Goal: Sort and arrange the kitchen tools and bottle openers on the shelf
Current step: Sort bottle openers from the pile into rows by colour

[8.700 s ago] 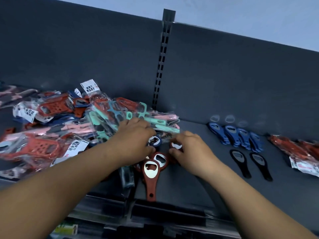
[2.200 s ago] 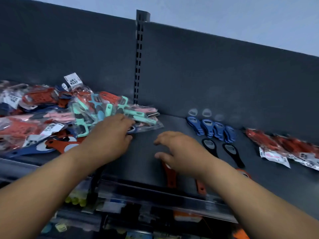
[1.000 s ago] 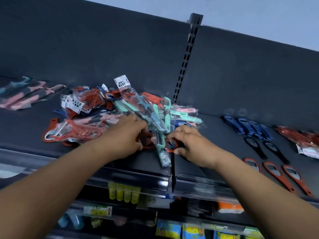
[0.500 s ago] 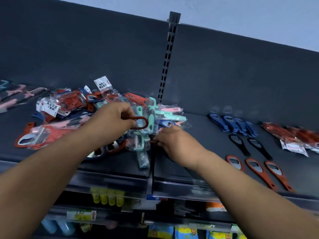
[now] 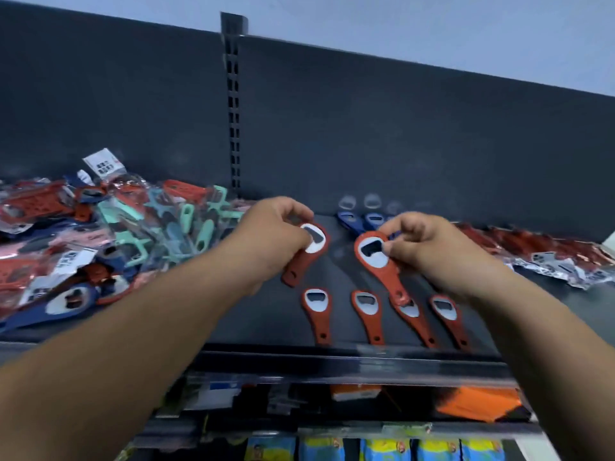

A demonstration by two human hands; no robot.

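Your L hand [image 5: 271, 237] has its grip pinched on the head of a red opener [image 5: 307, 252], handle angled down-left. Your R hand [image 5: 436, 251] pinches a second red opener [image 5: 377, 264] by the head. Just below both grips, four red openers [image 5: 367, 311] lie side by side at the shelf [image 5: 266, 327] front. Behind the grips: blue openers [image 5: 361, 221]. Left of the L grip: bagged tools [image 5: 116, 234] in a heap. Right of the R grip: bagged red pkgs [image 5: 549, 257].

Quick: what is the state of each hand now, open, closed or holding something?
Left hand: holding a red bottle opener by its head.
Right hand: holding a second red bottle opener by its head.
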